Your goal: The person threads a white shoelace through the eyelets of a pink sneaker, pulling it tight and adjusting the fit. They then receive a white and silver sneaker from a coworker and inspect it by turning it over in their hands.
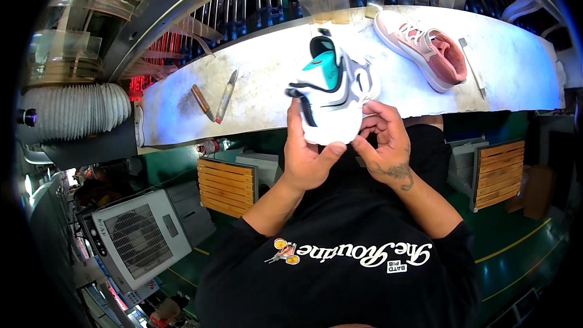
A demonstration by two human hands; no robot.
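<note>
My left hand (305, 157) grips a white sneaker (334, 88) with teal lining and black trim from below, thumb across its toe end. My right hand (384, 140) is closed on the sneaker's right side, fingers curled at its edge. The shoe is held just above the near edge of the pale workbench (267, 79), its opening pointing away from me.
A pink sneaker (425, 48) lies at the bench's far right beside a thin tool (472, 67). Two hand tools, one brown-handled (201, 102) and one metal (226, 94), lie at the left. A ribbed duct (73, 112), a fan unit (143, 237) and wooden slatted crates (226, 185) stand below.
</note>
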